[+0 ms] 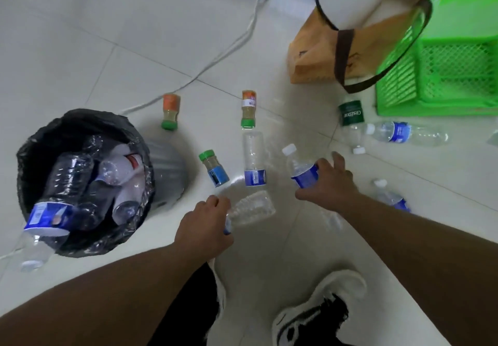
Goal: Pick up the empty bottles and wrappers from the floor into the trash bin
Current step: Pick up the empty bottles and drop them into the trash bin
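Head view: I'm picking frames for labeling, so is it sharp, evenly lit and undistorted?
Head view: soft, even light with a glossy sheen on the floor; wide-angle bending curves the tile lines and crate; the clear bottle in the left hand is motion-smeared, and edges look slightly soft.
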`<state>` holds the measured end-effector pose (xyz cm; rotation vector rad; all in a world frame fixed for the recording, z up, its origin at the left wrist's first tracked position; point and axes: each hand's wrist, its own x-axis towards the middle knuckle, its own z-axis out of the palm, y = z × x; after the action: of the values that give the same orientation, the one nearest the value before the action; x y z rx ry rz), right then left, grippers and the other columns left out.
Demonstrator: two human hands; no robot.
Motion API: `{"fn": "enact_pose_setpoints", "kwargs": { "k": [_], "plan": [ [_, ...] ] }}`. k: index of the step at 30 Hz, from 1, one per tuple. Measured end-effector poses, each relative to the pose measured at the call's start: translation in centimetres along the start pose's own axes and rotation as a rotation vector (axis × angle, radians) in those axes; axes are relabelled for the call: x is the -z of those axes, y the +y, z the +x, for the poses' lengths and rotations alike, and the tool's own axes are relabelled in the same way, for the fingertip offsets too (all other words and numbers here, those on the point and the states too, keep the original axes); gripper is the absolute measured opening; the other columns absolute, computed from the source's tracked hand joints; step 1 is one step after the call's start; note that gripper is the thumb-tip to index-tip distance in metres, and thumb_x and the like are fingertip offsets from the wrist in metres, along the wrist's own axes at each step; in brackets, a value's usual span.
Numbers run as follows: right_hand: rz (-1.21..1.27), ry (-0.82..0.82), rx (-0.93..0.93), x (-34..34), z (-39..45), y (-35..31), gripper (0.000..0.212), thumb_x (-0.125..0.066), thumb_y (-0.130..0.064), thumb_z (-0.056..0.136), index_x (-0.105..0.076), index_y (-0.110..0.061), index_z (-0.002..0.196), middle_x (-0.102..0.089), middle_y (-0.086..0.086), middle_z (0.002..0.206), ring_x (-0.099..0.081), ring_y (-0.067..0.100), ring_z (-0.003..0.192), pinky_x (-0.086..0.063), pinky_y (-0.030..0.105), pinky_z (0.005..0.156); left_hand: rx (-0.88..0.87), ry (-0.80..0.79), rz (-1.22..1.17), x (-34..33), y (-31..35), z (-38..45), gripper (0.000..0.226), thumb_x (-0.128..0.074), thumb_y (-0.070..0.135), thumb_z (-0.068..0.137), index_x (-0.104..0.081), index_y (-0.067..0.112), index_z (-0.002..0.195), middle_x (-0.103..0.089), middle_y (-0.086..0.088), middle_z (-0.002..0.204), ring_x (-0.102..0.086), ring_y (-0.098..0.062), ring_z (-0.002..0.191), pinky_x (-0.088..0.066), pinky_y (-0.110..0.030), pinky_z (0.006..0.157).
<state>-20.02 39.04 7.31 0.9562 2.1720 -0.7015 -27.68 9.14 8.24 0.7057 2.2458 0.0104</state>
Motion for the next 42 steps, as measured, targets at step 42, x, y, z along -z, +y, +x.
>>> {"fn": "enact_pose_setpoints", "kwargs": {
  "k": [42],
  "plan": [
    [0.394, 0.224, -0.214, 12.0, -29.4, -1.1, 0.065, -0.088, -0.050, 0.057, -0.049, -0.030, 0.104, -0.059, -0.002, 0.094, -0.061, 0.013, 0.077, -0.050, 0.030, 0.060, -0.183, -0.025, 0.023, 23.2, 3.8, -14.8, 0.055, -0.073, 0.048, 0.077, -0.049, 0.032, 0.123, -0.052, 0.008, 0.115, -0.058, -0.020, 0.102, -0.053, -0.037, 0.080]
  ]
}}
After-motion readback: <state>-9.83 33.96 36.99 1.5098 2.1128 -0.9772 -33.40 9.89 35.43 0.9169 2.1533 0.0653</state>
